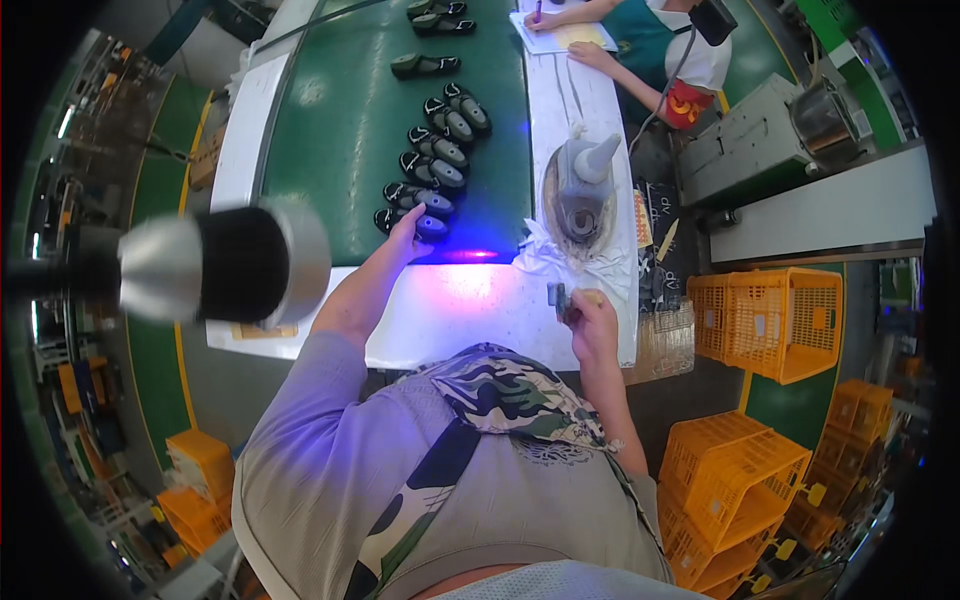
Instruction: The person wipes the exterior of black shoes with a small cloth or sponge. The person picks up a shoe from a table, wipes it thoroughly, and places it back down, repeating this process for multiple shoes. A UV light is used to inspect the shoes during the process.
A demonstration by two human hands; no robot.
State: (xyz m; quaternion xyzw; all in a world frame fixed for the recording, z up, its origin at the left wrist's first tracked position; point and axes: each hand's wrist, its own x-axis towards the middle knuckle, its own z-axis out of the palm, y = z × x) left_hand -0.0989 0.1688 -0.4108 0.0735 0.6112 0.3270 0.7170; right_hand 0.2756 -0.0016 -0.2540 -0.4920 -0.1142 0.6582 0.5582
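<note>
My left hand (404, 238) reaches onto the end of the green belt and grips the nearest black shoe (432, 228), which has a grey insole. More such shoes (437, 170) lie in a slanting row beyond it, several of them close together. Over the white table edge, my right hand (594, 322) is closed on a small brush-like tool (558, 296) with a grey-blue head; its exact kind is unclear. Just beyond this hand stands a whitish plastic bottle (585, 170) with a spout and a dark round opening, on a stained base.
The green belt (340, 130) runs away between white borders. White crumpled cloth (540, 250) lies by the bottle. At far right a person's hand (590, 55) rests by a paper pad (565, 35). Orange crates (735, 470) stand at right. A blurred silver-black cylinder (230, 262) blocks part of the left.
</note>
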